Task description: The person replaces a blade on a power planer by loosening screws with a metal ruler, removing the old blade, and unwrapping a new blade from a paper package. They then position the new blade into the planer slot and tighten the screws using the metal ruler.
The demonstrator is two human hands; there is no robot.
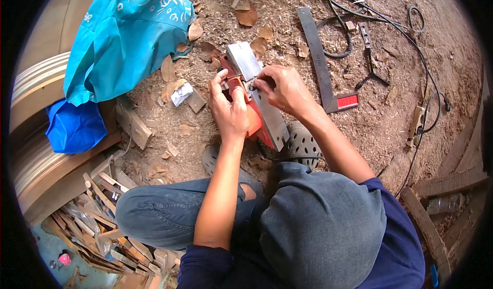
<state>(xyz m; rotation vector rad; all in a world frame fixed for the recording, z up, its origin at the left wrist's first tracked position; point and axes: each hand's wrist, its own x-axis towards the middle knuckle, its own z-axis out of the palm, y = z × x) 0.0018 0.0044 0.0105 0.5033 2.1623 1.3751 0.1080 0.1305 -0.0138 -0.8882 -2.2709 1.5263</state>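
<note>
An electric hand planer (272, 119) with an orange-red body lies upside down near the feet, its metal sole (244, 60) facing up. My left hand (228, 112) grips its side, with the thumb and fingers around the body near the cutter gap. At that gap, the fingertips of my right hand (285, 89) are pinched together against the planer's middle. Whatever is between them is hidden or too small to name.
A carpenter's square (317, 58) lies to the right on shavings. Black cords (395, 24) and a dark forked tool (371, 65) lie beyond it. At left are turquoise cloth (128, 42), a blue bag (74, 127), a wood block (133, 124) and piled offcuts (123, 248).
</note>
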